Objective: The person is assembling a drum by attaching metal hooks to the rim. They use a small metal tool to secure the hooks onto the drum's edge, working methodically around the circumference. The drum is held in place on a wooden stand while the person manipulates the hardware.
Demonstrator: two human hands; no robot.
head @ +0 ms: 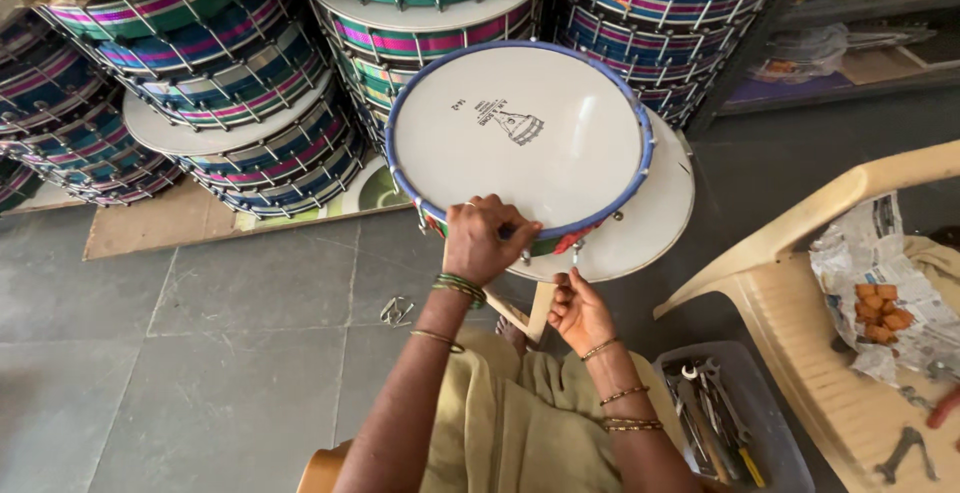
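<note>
A round drum (520, 138) with a white skin, a blue rim and metal tension rods stands tilted in front of me, resting on a white disc (640, 228). My left hand (483, 240) grips the drum's near rim, fingers curled over a rod. Below the drum, my right hand (580, 311) is closed around a pale wooden stick (537, 315), close to the underside of the disc.
Stacks of colourful striped drums (230, 83) fill the back. A small metal tool (396, 310) lies on the grey floor tiles. At right, a grey tray of spanners (715, 423) and a beige plastic chair (820, 253) holding newspaper with orange pieces (880, 313).
</note>
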